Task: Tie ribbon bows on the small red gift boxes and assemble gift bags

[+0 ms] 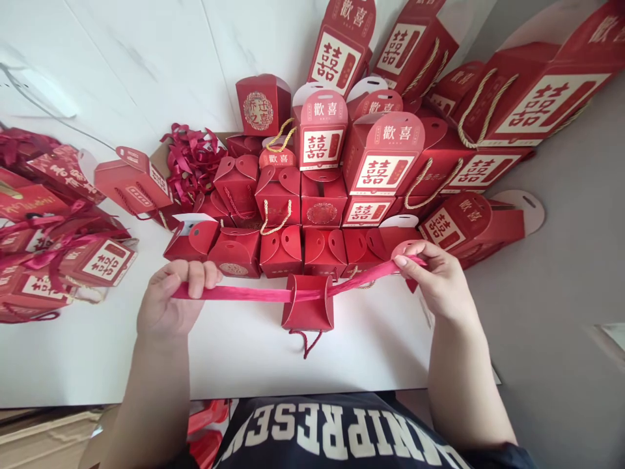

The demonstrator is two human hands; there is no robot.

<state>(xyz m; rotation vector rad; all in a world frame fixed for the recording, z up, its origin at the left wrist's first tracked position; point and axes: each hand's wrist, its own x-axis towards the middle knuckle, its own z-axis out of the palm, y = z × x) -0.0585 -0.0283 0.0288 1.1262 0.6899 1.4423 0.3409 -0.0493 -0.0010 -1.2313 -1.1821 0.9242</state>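
Labels: 囍 & 歡喜 on gift box (384, 153); 乔迁之喜 on rear box (262, 107). Shirt (336, 430) lettering partly cropped. L hand (170, 296) fingers closed round ribbon (244, 294); R hand (434, 273) pinches other end. Ribbon spans top of sm. red box (307, 314), ctr of white table (234, 352). Box row (280, 251) just behind; ribboned boxes (43, 244) at L.

an indoor gift-box workspace: red boxes (315, 195) crowd a white tabletop (234, 352).
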